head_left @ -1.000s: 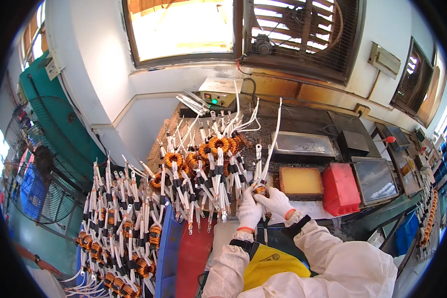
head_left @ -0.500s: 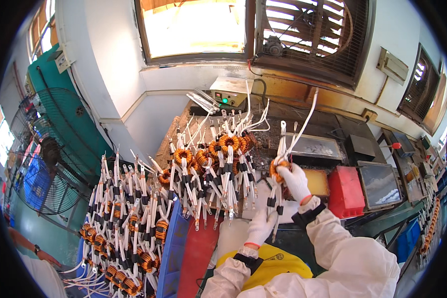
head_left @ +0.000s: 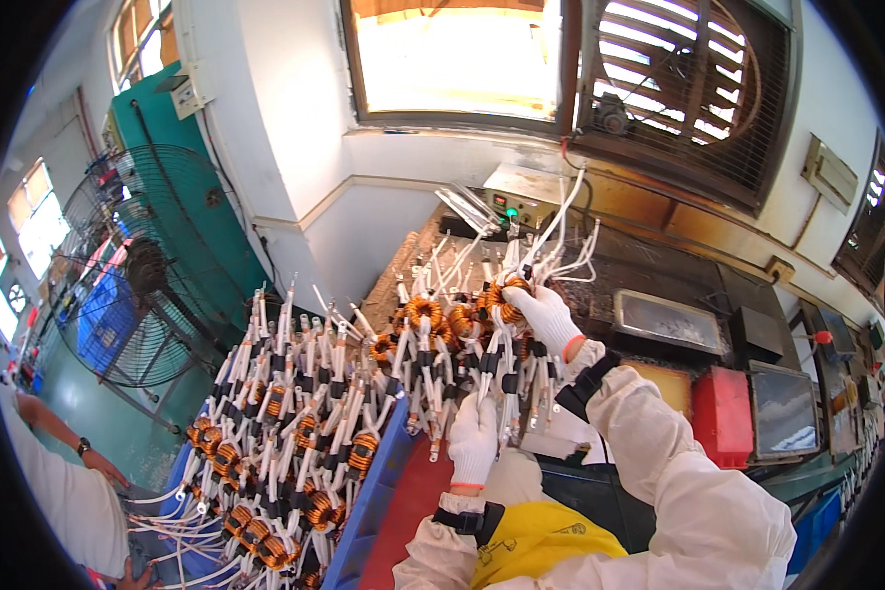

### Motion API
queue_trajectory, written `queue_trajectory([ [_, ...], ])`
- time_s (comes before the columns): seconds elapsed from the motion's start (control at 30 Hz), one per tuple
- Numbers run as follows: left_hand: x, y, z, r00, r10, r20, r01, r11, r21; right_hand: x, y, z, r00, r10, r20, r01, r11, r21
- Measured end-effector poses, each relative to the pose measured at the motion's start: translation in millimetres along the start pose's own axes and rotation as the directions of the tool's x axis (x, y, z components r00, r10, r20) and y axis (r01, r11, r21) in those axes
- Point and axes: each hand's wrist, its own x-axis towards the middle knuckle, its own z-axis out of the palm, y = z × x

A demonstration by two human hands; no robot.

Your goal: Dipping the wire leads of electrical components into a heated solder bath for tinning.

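Observation:
My gloved right hand [head_left: 546, 320] is closed on a copper-wound ring coil [head_left: 507, 299], with its white leads pointing up and down. It is at the right end of a pile of similar ring coils [head_left: 427, 317] on the bench. Below, my gloved left hand [head_left: 474, 441] is closed around the hanging white leads [head_left: 490, 372] with black sleeves, which seem to belong to the same coil. Neighbouring leads with metal lugs crowd both hands and partly hide what the fingers touch.
To the left stands a blue crate [head_left: 379, 482] crammed with more coils. Behind the pile is a control box [head_left: 523, 192] with a green light. On the right are a framed tray [head_left: 667, 323], a red box [head_left: 723, 418] and a yellowish pan [head_left: 665, 385]. At far left, a person's arm [head_left: 59, 423] shows near a fan [head_left: 147, 265].
Both hands have carried the coil left from over the bench's middle to the pile. The view has turned left, showing more of the other person.

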Motion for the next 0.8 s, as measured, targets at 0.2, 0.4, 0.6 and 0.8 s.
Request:
queue_trajectory([
  [0.2, 39, -31, -1, 0.995, 0.026, -0.092, -0.014, 0.990, 0.138, 25, -21, 28, 0.997, -0.075, -0.035, 0.062, 0.956, -0.288],
  [0.4, 60, -45, 5, 1.000, -0.027, 0.010, 0.021, 0.924, 0.381, 27, -8, 44, 0.937, -0.327, -0.120, 0.214, 0.813, -0.542],
  [0.6, 59, -43, 3, 0.996, 0.050, 0.073, -0.079, 0.873, 0.481, 6, 2, 37, 0.911, -0.394, -0.121, 0.244, 0.752, -0.612],
  [0.8, 55, -41, 0, 0.984, 0.067, 0.163, -0.163, 0.697, 0.698, -20, 19, 27, 0.669, -0.732, -0.125, 0.485, 0.558, -0.674],
])
